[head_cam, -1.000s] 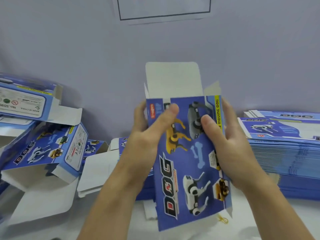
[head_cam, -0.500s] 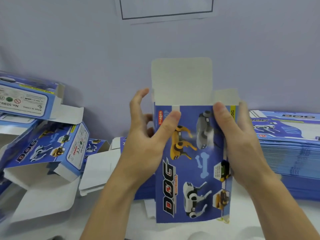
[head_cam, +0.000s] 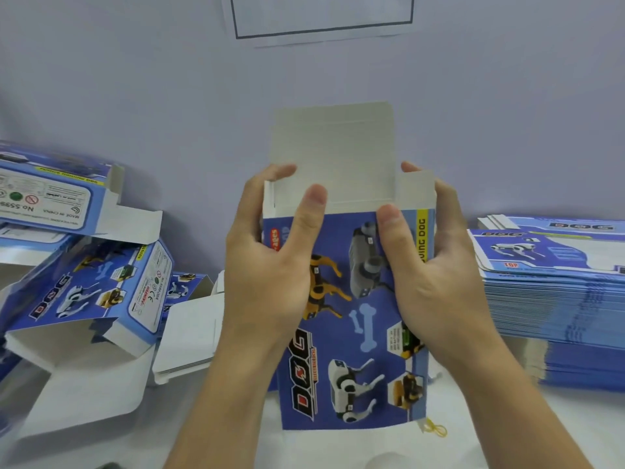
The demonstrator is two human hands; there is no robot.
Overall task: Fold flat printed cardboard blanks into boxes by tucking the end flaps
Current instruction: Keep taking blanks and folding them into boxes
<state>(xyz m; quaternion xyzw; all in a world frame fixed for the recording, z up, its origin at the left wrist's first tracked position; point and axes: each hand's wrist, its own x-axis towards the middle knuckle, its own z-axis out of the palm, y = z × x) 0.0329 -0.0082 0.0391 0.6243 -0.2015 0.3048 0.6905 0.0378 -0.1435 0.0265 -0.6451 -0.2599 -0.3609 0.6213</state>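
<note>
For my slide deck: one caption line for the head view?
Both hands hold an upright blue dog-print box, top flap open.

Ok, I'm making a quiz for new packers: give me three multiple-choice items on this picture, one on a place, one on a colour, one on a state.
1. Where is the stack of flat blanks?
A. To the person's right
B. To the person's left
C. On the wall

2. What colour is the held box's printed front?
A. Red
B. Blue
C. Green

3. How is the top flap of that box?
A. Tucked in
C. Torn off
B. Standing open

Answers: 1 A, the neat pile lies beyond the right hand. 2 B, the panel with the dog pictures is blue. 3 B, the white flap stands up above the box mouth while the left hand and right hand grip the sides.
</note>
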